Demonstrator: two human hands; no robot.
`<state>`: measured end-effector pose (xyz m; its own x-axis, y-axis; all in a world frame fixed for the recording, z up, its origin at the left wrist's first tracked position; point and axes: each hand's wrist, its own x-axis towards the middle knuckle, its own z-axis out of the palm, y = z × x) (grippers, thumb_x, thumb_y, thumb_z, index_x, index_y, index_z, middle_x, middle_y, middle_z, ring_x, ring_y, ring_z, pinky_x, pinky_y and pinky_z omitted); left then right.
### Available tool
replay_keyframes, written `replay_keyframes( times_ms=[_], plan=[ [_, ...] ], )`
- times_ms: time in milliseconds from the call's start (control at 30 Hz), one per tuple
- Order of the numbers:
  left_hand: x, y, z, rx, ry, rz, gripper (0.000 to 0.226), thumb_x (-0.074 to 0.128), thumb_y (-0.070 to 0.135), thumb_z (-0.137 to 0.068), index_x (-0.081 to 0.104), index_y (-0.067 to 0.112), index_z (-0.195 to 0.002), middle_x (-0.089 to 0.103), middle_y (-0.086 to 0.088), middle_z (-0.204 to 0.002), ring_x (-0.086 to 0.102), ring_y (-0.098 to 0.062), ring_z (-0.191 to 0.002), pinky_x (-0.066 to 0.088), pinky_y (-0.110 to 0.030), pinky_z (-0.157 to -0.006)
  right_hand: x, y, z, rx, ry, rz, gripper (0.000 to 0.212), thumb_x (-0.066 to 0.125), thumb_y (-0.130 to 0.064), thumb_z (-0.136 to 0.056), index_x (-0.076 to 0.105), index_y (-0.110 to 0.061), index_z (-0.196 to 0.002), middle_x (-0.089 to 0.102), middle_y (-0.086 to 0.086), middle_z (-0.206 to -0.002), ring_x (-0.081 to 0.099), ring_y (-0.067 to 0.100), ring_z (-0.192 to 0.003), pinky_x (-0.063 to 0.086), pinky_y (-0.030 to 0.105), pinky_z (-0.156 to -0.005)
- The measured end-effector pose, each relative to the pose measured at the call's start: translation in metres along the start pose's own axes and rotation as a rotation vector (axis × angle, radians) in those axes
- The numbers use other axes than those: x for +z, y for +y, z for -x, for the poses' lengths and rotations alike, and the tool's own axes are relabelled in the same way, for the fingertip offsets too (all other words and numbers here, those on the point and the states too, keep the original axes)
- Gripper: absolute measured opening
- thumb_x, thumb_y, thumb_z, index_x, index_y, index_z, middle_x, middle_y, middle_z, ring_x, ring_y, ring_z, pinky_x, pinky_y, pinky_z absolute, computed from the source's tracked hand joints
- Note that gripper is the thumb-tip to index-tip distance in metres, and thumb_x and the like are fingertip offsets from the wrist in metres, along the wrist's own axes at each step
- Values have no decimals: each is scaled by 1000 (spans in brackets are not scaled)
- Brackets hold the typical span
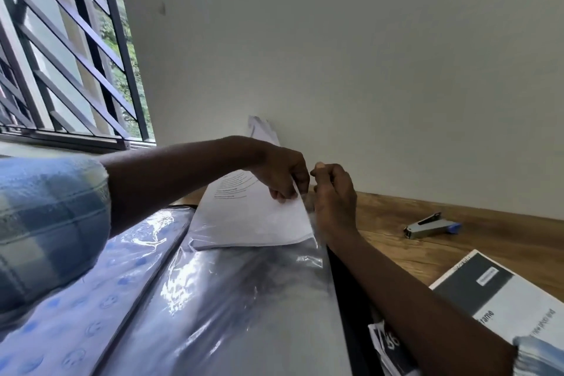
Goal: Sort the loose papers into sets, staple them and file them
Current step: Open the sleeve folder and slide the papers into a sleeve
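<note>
— What do we see at the far left?

— A barred window [61, 55], and under it our checked sleeve [45, 223]. Below that the file [91, 284] lies open, its left page pale blue with small printed dots.

— And the sheets we are filing?

— The set of papers [244, 217] lies in the middle, on the file's right half. It is a thin white stack with edges squared, and lines of black print run across its far end. The rest of the top sheet is blank. Its near end looks tucked under the glossy film of the clear pocket [244, 299], though we cannot tell how far in it sits.

— Which hand has it?

— Our left hand [283, 175]. Its fingers [280, 195] are curled down and pinch the stack at its right edge.

— And the other?

— Our right hand [334, 192] is just beside it, nearly touching. Its fingers [320, 180] are curled with the thumb up, and they seem to grip the pocket's raised right edge.

— Behind the hands?

— A few loose sheets [261, 128] lean against the wall.

— Further right?

— The wooden counter [457, 241] carries a grey stapler [430, 226] with a blue end, well apart from our hands. Nearer us lies a white booklet [494, 299] with a dark grey block on its cover.
</note>
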<state>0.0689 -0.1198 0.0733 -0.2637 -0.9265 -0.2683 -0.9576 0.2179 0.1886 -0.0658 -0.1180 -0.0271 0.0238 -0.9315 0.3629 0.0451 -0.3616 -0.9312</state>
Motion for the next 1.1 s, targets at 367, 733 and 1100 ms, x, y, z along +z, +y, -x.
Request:
replay_keyframes(
  times_ms=[367, 733, 1100],
  plan=[
    [4, -10, -15, 78, 88, -630, 41, 53, 3, -99, 59, 20, -136, 56, -5, -128, 55, -25, -119, 43, -32, -82, -34, 1, 3, 257, -229, 275, 13, 75, -32, -85, 68, -21, -86, 75, 0, -86, 72, 21, -83, 60, 36, -81],
    [7, 15, -21, 83, -102, -577, 36, 65, 12, -91, 72, 25, -124, 73, 1, -115, 64, -21, -102, 55, -39, -89, -28, 14, 13, 138, -151, 265, 42, 88, -28, -76, 66, -25, -111, 74, -4, -98, 72, 16, -88, 61, 36, -81],
    [-11, -9, -32, -36, 7, -716, 36, 64, 24, -102, 62, 16, -137, 62, -3, -125, 54, -23, -125, 40, -28, -88, -30, 18, 17, 80, -123, 223, 41, 85, -25, -82, 65, -23, -117, 72, -13, -90, 72, 10, -83, 63, 39, -82]
  ],
)
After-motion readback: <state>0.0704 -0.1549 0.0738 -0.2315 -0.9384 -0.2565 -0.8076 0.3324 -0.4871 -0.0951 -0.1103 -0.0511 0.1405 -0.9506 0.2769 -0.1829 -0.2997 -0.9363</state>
